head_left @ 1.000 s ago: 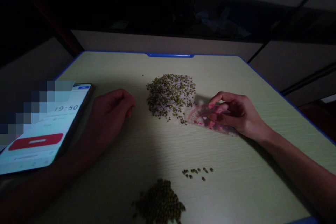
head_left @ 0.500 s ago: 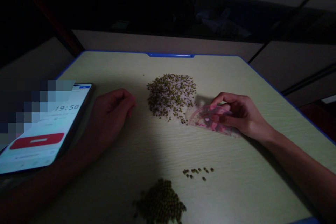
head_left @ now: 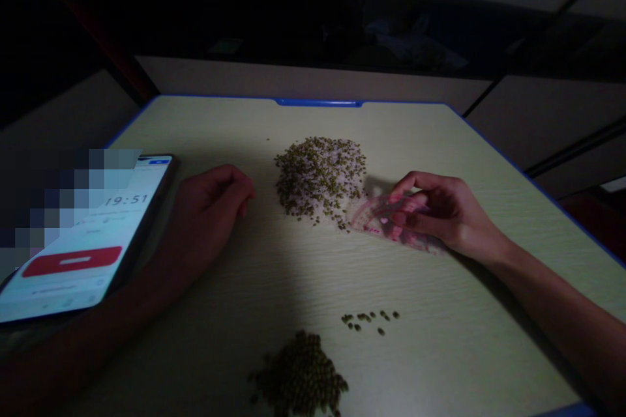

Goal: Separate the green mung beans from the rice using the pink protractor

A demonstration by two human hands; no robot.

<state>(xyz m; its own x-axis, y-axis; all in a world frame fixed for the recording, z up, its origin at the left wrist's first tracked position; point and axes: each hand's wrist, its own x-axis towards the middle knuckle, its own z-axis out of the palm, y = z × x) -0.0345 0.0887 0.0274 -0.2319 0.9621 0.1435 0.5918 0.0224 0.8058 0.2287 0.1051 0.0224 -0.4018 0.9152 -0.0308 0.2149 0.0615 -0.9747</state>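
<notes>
A pink see-through protractor [head_left: 374, 218] is pinched between the thumb and fingers of my right hand [head_left: 435, 212]. Its curved edge lies near the right side of a mixed pile of green mung beans and fine whitish grains [head_left: 320, 176]. On the other side of this pile, my left hand [head_left: 210, 208] rests on the table with fingers curled in and thumb against them. I see nothing in it, and it is apart from the pile. Closer to me sit a darker heap of mung beans [head_left: 300, 378] and several loose beans [head_left: 364, 317].
A lit phone [head_left: 73, 260] showing a timer stands at the left, beside my left forearm. The wood-patterned table [head_left: 235, 319] has a blue edge with a blue handle [head_left: 320, 103] at the far side. Dark cabinet fronts rise behind it. The light is dim.
The timer on the phone has gone from 19:50 to 19:51. Both hands, the protractor and the beans stay almost where they were.
</notes>
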